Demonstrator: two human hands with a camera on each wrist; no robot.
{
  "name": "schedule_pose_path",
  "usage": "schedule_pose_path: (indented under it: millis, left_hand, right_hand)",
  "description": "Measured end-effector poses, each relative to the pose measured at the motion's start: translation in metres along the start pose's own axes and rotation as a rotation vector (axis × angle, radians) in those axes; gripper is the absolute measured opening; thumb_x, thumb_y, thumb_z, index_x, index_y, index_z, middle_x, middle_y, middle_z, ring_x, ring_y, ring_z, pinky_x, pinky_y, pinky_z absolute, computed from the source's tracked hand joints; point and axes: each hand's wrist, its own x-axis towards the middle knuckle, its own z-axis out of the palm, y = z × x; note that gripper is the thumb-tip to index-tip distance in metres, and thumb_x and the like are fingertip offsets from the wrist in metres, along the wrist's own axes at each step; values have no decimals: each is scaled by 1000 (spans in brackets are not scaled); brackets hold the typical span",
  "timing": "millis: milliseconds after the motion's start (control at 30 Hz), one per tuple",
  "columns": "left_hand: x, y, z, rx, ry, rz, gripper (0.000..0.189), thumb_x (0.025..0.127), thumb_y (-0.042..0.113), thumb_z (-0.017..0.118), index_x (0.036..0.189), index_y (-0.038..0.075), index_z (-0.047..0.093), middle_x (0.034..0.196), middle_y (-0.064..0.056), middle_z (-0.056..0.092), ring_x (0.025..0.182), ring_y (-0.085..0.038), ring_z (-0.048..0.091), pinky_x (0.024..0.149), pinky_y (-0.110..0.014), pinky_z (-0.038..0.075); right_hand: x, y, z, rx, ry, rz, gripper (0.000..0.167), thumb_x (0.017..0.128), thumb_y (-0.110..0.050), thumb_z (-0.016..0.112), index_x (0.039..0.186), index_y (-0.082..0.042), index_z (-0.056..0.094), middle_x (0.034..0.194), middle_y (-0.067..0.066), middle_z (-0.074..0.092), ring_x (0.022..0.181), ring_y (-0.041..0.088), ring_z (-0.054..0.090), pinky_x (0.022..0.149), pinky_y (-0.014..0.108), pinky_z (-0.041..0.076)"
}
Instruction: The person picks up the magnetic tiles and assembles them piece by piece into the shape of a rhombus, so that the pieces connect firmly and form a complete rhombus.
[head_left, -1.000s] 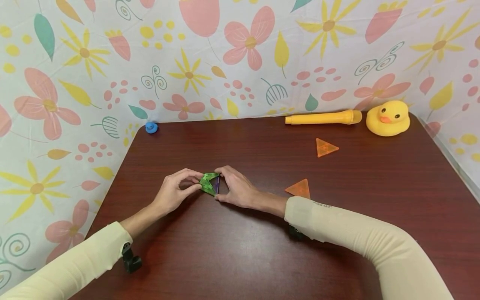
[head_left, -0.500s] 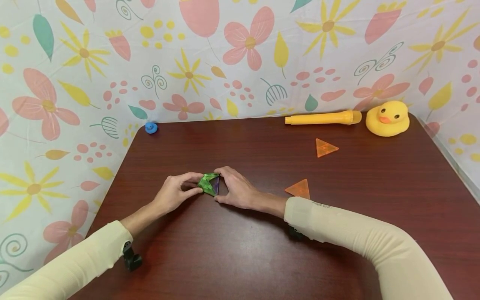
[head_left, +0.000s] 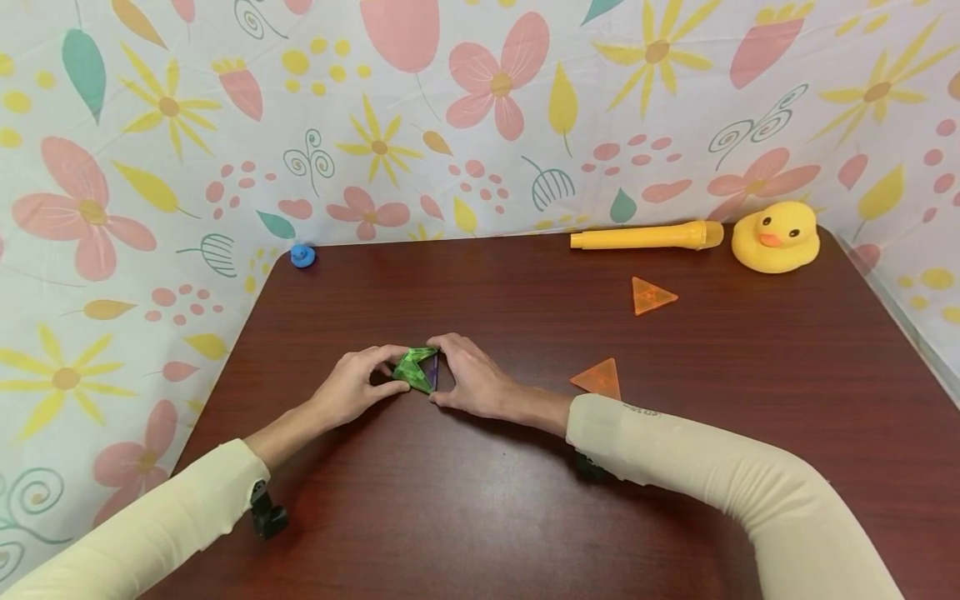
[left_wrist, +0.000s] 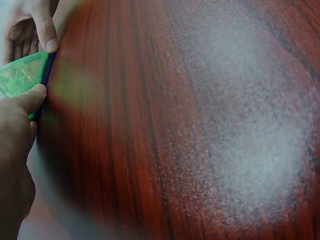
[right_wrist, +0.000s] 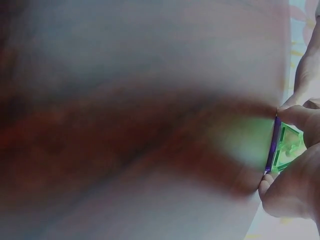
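Observation:
Green translucent magnetic tiles (head_left: 411,371) lean together over a purple magnetic tile (head_left: 434,372), left of the table's middle. My left hand (head_left: 347,385) grips this small build from the left, thumb at the near corner and fingers at the far one. From the right, my right hand (head_left: 477,380) holds it between thumb and finger, one at each end of its right side. In the left wrist view the purple tile (left_wrist: 48,70) lies flat under a green tile (left_wrist: 22,75). The right wrist view shows the purple edge (right_wrist: 273,145) between thumb and fingertips.
Two orange triangular tiles (head_left: 651,296) (head_left: 600,379) lie to the right, the nearer just beyond the right sleeve. Along the back edge are a yellow toy microphone (head_left: 645,237) and a yellow rubber duck (head_left: 776,239). A small blue duck (head_left: 302,256) sits at the back left corner.
My left thumb has slid toward the near corner of the tiles, so the left hand spans them more widely. The right hand and the build stay almost where they were.

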Motion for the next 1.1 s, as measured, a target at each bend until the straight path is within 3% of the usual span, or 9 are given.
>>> schedule_pose_path:
  millis: [200, 400, 633, 867, 967, 1100]
  left_hand:
    - [1, 2, -2, -2, -10, 8, 49, 92, 14, 86, 137, 11, 69, 124, -5, 73, 95, -18, 73, 83, -37, 60]
    - [2, 3, -6, -3, -35, -5, 52, 91, 13, 87, 140, 13, 67, 123, -5, 73, 95, -18, 73, 83, -38, 60]
    - [8, 1, -18, -32, -66, 64, 64, 89, 20, 89, 147, 13, 62, 136, -2, 68, 106, -18, 71, 89, -39, 59]
    - [25, 10, -52, -40, 34, 107, 61, 95, 26, 84, 151, 16, 60, 148, 3, 62, 128, -27, 62, 105, -56, 49]
    - [36, 18, -65, -29, 78, 138, 59, 99, 24, 78, 154, 19, 57, 152, 5, 59, 136, -23, 57, 110, -55, 46]
    - [57, 37, -76, -13, 122, 225, 59, 102, 20, 74, 157, 19, 54, 158, 4, 54, 146, -19, 48, 116, -48, 40]
  right_hand:
    - [1, 0, -3, 15, -9, -15, 80, 84, -18, 93, 148, 2, 50, 146, 18, 57, 135, 33, 54, 111, 46, 47]
    - [2, 5, -20, 107, -96, -45, 88, 85, -17, 92, 155, 4, 43, 151, 20, 53, 136, 33, 55, 113, 46, 45]
    - [-5, 20, -51, 149, -146, -53, 92, 89, -18, 89, 161, 2, 37, 159, 21, 48, 143, 35, 50, 118, 49, 40]
    - [-17, 32, -92, 196, -101, -50, 94, 90, -19, 88, 165, -6, 34, 167, 15, 40, 150, 37, 43, 121, 51, 37]
    - [-27, 37, -112, 158, -85, -17, 98, 91, -25, 89, 168, -12, 30, 170, 10, 35, 154, 32, 36, 123, 52, 33]
    - [-40, 45, -138, 119, -38, 21, 102, 90, -29, 89, 170, -16, 27, 172, 8, 32, 156, 31, 33, 123, 55, 30]
